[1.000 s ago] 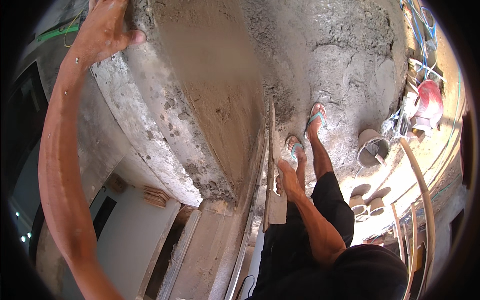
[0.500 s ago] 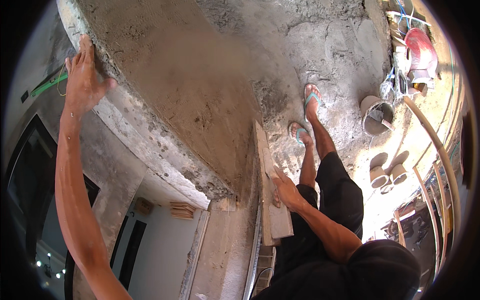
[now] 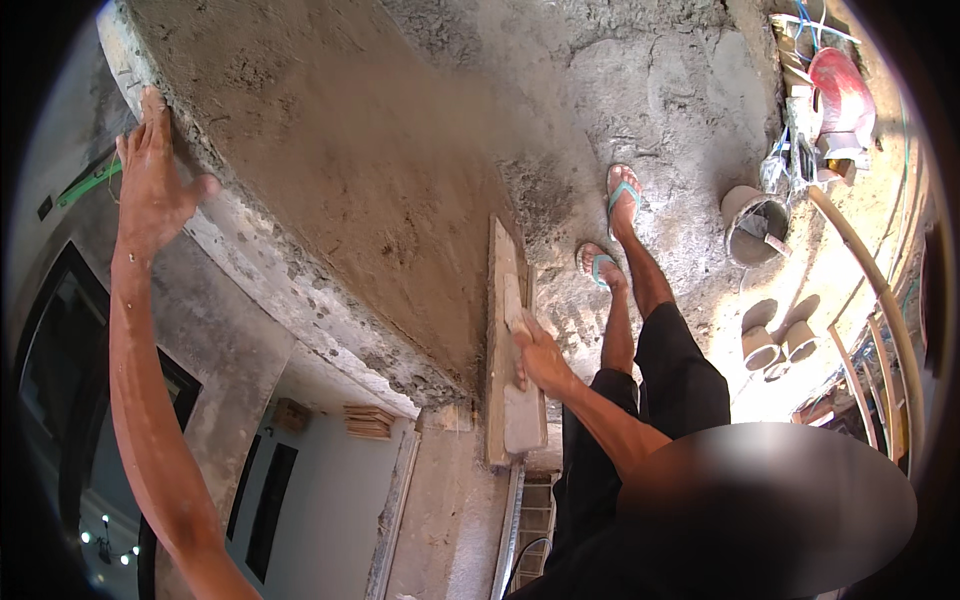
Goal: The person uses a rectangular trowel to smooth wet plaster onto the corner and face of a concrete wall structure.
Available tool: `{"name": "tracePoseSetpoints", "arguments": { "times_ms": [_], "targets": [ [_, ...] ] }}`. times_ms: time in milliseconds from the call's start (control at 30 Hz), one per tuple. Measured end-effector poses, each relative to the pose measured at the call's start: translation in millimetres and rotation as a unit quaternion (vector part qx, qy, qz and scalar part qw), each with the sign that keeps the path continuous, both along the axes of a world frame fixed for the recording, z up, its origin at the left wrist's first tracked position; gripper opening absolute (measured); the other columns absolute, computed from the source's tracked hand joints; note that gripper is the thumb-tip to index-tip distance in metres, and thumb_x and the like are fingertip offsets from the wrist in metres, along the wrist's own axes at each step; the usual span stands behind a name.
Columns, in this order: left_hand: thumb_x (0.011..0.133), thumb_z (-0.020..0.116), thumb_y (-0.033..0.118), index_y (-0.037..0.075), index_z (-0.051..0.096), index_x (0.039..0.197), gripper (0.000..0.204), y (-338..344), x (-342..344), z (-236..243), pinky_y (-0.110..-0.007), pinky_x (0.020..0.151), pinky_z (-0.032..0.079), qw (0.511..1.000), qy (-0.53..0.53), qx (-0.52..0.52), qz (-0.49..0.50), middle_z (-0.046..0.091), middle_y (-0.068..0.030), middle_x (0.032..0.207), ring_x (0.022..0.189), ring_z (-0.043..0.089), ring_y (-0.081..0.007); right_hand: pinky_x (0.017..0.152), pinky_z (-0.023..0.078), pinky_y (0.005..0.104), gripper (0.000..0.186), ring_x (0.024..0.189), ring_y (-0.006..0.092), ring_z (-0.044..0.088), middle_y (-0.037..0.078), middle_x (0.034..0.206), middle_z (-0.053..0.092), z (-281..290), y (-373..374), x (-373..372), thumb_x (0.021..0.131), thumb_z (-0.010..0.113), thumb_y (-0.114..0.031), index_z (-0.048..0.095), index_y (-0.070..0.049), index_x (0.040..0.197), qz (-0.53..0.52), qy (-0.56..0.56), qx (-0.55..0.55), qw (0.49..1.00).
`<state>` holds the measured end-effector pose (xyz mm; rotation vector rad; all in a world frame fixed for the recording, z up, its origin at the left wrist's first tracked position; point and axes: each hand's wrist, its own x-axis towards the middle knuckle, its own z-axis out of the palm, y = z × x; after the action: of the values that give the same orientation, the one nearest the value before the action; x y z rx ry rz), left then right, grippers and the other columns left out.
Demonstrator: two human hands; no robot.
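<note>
My left hand (image 3: 153, 190) is open at the far left, its fingers stretched along the rough edge of a concrete ledge (image 3: 290, 280). My right hand (image 3: 545, 358) is closed on the grip of a long wooden float (image 3: 503, 345). The float stands nearly upright in the picture, its long left edge beside the near right end of the brown mortared surface (image 3: 350, 170). My left palm is hidden, and so is the float's working face.
Two feet in sandals (image 3: 622, 195) stand on rough grey ground, right of the mortar. Farther right are a bucket (image 3: 752, 225) with a tool in it, a red basin (image 3: 842, 95), two smaller pails (image 3: 760, 348) and a curved pole (image 3: 870, 270). Dark-framed openings (image 3: 65, 320) lie lower left.
My right hand and the float have moved left and slightly upward in the picture, against the mortared surface's end. My left hand has shifted a little left and down along the ledge.
</note>
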<state>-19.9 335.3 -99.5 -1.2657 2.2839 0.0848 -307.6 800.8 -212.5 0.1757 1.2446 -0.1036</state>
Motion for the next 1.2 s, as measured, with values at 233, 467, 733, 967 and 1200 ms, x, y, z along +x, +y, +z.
{"name": "tracePoseSetpoints", "arguments": {
  "times_ms": [233,467,733,967,1200],
  "targets": [
    [0.065,0.089,0.008,0.005,0.008,0.164,0.128,-0.1,-3.7,-2.7,-0.054,0.126,0.012,1.000,0.014,-0.004,-0.007,0.034,-0.0232,0.163,0.147,0.036,-0.0390,0.047,0.049,0.0375,0.063,0.055,0.0175,0.054,0.009,0.074,0.055,-39.2,27.0,8.6,0.103,0.045,-0.026,0.029,-0.011,0.161,-0.051,0.019,0.044,0.998],
    [0.063,0.089,0.007,0.006,0.008,0.164,0.130,-3.2,-15.1,-1.8,-0.053,0.127,0.013,1.000,0.011,0.019,0.016,0.032,-0.0216,0.164,0.148,0.036,-0.0385,0.046,0.049,0.0377,0.065,0.055,0.0183,0.052,0.008,0.071,0.053,-118.7,-2.5,17.4,0.102,0.047,-0.024,0.025,-0.014,0.162,-0.052,0.014,0.047,0.997],
    [0.063,0.088,0.006,0.007,0.012,0.164,0.127,-5.8,9.4,-6.1,-0.052,0.127,0.011,1.000,0.013,0.005,0.004,0.034,-0.0186,0.164,0.148,0.035,-0.0363,0.044,0.047,0.0327,0.061,0.052,0.0152,0.051,0.003,0.068,0.051,44.1,-64.5,-9.2,0.109,0.043,-0.027,0.019,-0.017,0.165,-0.008,-0.067,-0.082,0.994],
    [0.064,0.088,0.006,0.008,0.013,0.165,0.126,-6.5,9.1,-4.1,-0.053,0.126,0.012,0.999,0.043,-0.007,-0.015,0.039,-0.0194,0.161,0.144,0.039,-0.0380,0.048,0.049,0.0366,0.067,0.057,0.0178,0.054,0.008,0.076,0.054,-43.7,32.4,-6.0,0.101,0.047,-0.025,0.025,-0.011,0.162,-0.062,0.007,0.057,0.996],
    [0.063,0.087,0.006,0.004,0.015,0.164,0.124,-7.0,9.4,-6.3,-0.050,0.125,0.016,0.998,0.052,0.018,-0.007,0.040,-0.0196,0.161,0.142,0.041,-0.0385,0.054,0.053,0.0416,0.067,0.060,0.0224,0.059,0.011,0.078,0.060,-110.5,-29.5,19.2,0.096,0.046,-0.021,0.031,0.000,0.158,-0.020,0.005,0.032,0.999]
  ]
}}
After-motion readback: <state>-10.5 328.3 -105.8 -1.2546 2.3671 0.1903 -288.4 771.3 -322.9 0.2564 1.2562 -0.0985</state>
